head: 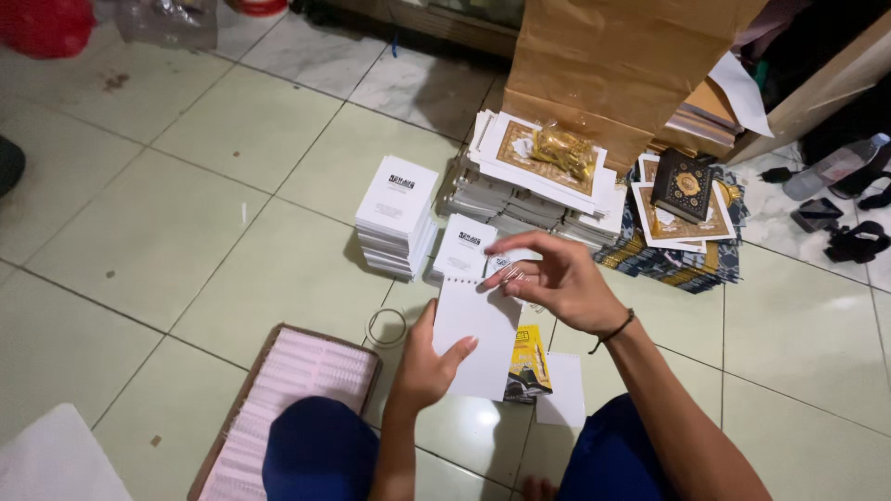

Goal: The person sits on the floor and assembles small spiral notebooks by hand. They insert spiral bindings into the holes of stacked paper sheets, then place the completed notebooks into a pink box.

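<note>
Left hand [422, 366] clasping the lower edge of 1 white spiral-punched booklet [478, 336], thumb across its face. Right hand [557, 278] at the booklet's top edge, fingers curled, pinching something small and clear. Beyond the fingertips, stacked white booklets [397, 215]; under the booklet, a yellow packet [530, 360].

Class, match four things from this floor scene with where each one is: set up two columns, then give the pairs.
1 white pad
2 dark book
3 wire ring
4 gold packet

a on the floor, left of the pad
b in the left hand
c on the patterned stack, right
d on the gold-framed stack, centre

Pairs: 1-b, 2-c, 3-a, 4-d
</note>
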